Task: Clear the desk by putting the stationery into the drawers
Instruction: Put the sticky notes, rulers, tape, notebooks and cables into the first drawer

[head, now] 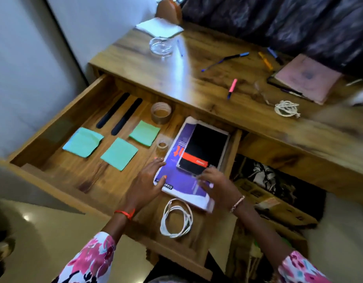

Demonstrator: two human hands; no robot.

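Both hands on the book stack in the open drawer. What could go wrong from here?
1. The black notebook lies loose on the purple book; if the left hand and right hand shift the lower one, it may slide off.
2. The white cable lies close to the purple book's near edge and could get caught under it.
3. The small tape roll sits beside its left edge and may get knocked.

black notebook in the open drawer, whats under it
The black notebook lies on a larger purple and white book in the drawer. The book's near part shows; its part beneath the notebook is covered, and anything under the book is hidden.
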